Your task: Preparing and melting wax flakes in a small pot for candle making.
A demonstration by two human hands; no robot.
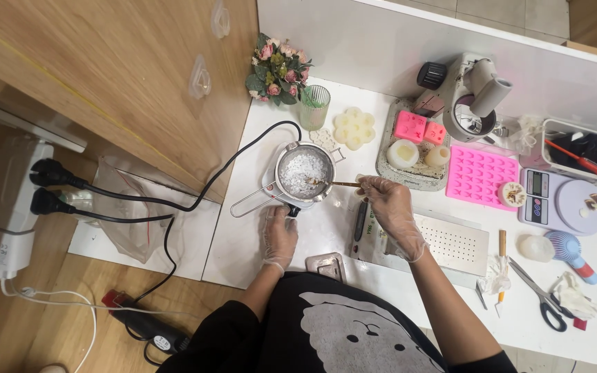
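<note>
Wax flakes (301, 168) lie white and largely unmelted in a small metal melting pot (303, 172) on a white worktable (257, 235), as a person in clear gloves works over it. Right of the pot, the right hand (390, 209) pinches a wooden stirring stick (333, 184) whose tip rests in the flakes; just below the pot, the left hand (279, 233) closes on the dark knob at its base, while the wire handle (250, 205) juts out to the pot's left. Judged from the solid flakes, stirring during the melt is the step in hand, and the next move calls for slow, even strokes with the pot held steady. Right of the pot sit pink silicone moulds (481, 175) and a digital scale (565, 201); above it, a flower posy (278, 69).
</note>
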